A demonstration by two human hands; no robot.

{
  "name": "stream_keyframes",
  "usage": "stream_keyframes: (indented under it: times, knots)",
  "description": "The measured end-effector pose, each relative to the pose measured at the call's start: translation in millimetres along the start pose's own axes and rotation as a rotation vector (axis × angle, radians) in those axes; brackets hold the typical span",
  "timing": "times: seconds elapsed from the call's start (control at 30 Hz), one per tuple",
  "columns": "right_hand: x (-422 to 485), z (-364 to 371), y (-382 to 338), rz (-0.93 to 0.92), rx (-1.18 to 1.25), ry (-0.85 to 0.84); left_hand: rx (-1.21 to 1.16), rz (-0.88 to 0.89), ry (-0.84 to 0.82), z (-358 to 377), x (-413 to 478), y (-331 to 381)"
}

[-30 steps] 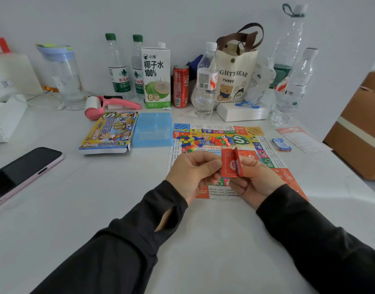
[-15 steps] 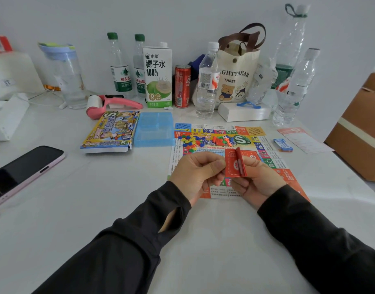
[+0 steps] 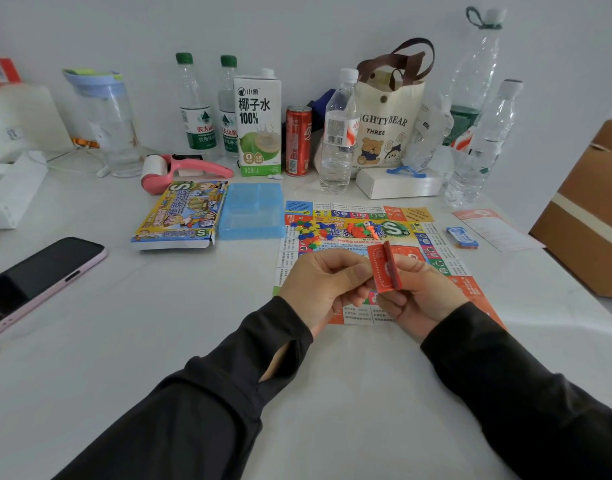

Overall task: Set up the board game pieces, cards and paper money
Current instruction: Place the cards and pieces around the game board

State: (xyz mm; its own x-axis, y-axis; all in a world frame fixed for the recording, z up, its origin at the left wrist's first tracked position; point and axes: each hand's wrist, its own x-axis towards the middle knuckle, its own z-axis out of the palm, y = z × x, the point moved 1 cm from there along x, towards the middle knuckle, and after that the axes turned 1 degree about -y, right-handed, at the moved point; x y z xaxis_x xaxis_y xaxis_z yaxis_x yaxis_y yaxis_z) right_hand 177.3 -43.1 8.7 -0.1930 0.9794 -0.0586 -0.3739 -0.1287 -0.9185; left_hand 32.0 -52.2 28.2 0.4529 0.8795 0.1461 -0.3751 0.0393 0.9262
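Observation:
A small stack of red cards (image 3: 385, 269) stands upright above the paper game board (image 3: 450, 261). My left hand (image 3: 323, 285) pinches the stack's left side with thumb and fingers. My right hand (image 3: 424, 294) grips the stack from the right and behind. Small coloured playing pieces (image 3: 309, 232) and orange ones (image 3: 361, 230) lie loose on the far part of the board. The yellow game box (image 3: 181, 216) lies to the left, with a blue plastic tray (image 3: 252, 211) beside it.
A black phone (image 3: 37, 275) lies at the left. Bottles, a coconut water carton (image 3: 259, 123), a red can (image 3: 298, 140), a tote bag (image 3: 389, 123) and a white box (image 3: 398, 183) line the back. A leaflet (image 3: 491, 228) and blue packet (image 3: 462, 237) lie right; a cardboard box (image 3: 588, 216) stands beyond.
Both hands keep hold of the red cards; the stack looks slightly more closed and more upright than before. Nothing else on the table has moved.

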Motion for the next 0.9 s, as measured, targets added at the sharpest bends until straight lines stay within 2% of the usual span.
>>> stream_keyframes:
  times: [0.43, 0.5, 0.57, 0.63, 0.7, 0.77, 0.9]
  knots:
    - [-0.8, -1.3, -1.8, -0.02, -0.044, 0.001, -0.01, 0.0, -0.023, 0.7, 0.4, 1.3]
    - [-0.5, -5.6, -5.5, -0.024, -0.122, 0.065, 0.052, 0.015, 0.029, -1.8, 2.0, 1.0]
    - [-1.9, -8.2, -12.2, -0.041, -0.305, 0.193, 0.124, 0.025, 0.162, -8.9, 5.0, 0.8]
    - [-4.2, -7.7, -17.8, -0.094, -0.536, 0.322, 0.274, 0.045, 0.281, -17.1, 7.0, 2.2]
    - [-4.7, -5.6, -18.8, -0.146, -0.662, 0.397, 0.598, 0.082, 0.338, -22.8, 7.4, 3.7]
    - [-4.4, -3.4, -17.3, -0.181, -0.717, 0.414, 0.828, 0.103, 0.383, -26.8, 7.2, 2.8]
    - [-1.0, -5.1, -13.2, -0.132, -0.97, 0.406, 1.042, 0.075, 0.401, -31.6, 9.8, -2.4]
